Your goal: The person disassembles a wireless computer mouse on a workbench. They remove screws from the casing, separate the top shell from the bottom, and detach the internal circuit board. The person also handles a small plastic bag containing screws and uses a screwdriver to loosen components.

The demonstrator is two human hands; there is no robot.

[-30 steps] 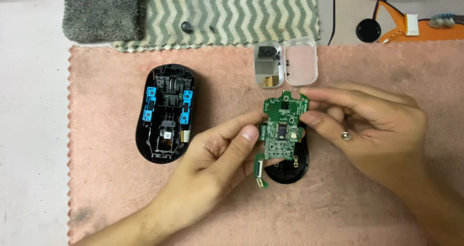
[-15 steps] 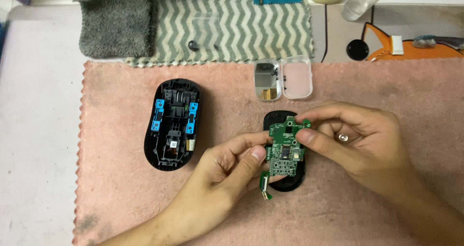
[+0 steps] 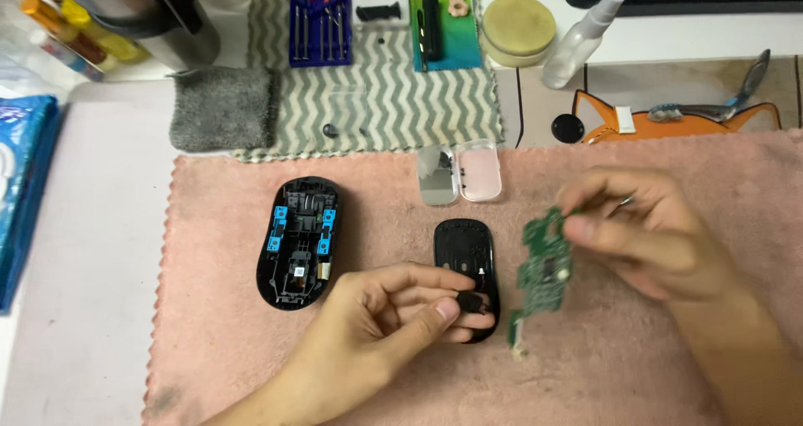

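My right hand [image 3: 648,238] pinches a green circuit board [image 3: 541,269] by its top edge and holds it up, blurred, just right of a black mouse bottom shell [image 3: 465,246] lying on the pink mat [image 3: 209,351]. My left hand [image 3: 389,321] rests on the near end of that shell, thumb and fingers closed on a small black part [image 3: 471,301] there. A second black mouse shell [image 3: 299,242] with blue inner pieces lies further left, untouched.
A small clear open case [image 3: 460,175] sits behind the shells. Behind the mat lie a chevron cloth [image 3: 376,100], a grey cloth [image 3: 223,108], a blue screwdriver kit [image 3: 320,18], a green tool card [image 3: 442,20], a round tin [image 3: 519,26] and a spray bottle [image 3: 577,45].
My right hand has lifted the circuit board off the black shell and carried it right. My left hand let go of the board and now grips at the shell's near end. The camera view widened.
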